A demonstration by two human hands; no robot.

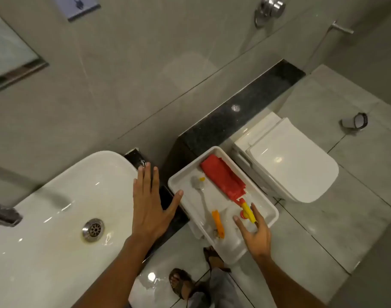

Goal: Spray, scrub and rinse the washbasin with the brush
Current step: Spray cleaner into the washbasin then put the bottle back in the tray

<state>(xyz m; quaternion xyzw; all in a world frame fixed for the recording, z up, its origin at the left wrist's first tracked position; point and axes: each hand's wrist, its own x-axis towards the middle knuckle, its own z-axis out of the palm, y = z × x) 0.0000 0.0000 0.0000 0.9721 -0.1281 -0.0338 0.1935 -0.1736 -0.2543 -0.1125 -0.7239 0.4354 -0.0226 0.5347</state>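
Note:
The white washbasin [63,205] fills the lower left, wet inside, with a metal drain [93,229] and a tap [5,215] at its left edge. Right of it a white tray [225,252] rests on the dark counter. In the tray lie a red spray bottle [223,181] with a yellow nozzle, a brush [200,194] with a white handle and grey bristles, and an orange piece [218,223]. My left hand [150,203] hovers flat and open over the basin's right rim. My right hand [255,232] is over the tray's near corner, fingers spread by the yellow nozzle, holding nothing.
A white toilet [290,161] with its lid down stands right of the tray. A black granite ledge [239,110] runs along the tiled wall behind. My sandalled feet [181,283] stand on the wet floor below. A small object [354,122] lies on the floor at far right.

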